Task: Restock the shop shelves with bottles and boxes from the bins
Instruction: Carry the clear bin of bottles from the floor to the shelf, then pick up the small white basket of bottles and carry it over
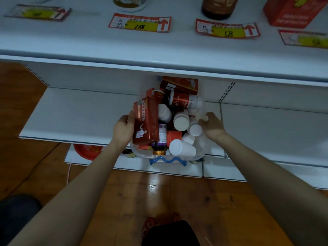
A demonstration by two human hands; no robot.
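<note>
A clear plastic bin [200, 153] with a blue wavy handle [167, 161] sits on the middle white shelf [79, 114]. It is full of several white bottles [181, 120], red boxes and a dark bottle with a gold cap [159, 151]. My left hand [124, 128] grips the bin's left side beside a tall red box [147, 121]. On the bin's right rim my right hand [212, 126] holds on with curled fingers.
The top shelf [88, 43] carries red and yellow price tags [140, 23], a dark bottle [218, 8], a jar and a red box [291, 13]. A red bowl [87, 150] lies on the bottom shelf. The wooden floor [159, 196] lies below.
</note>
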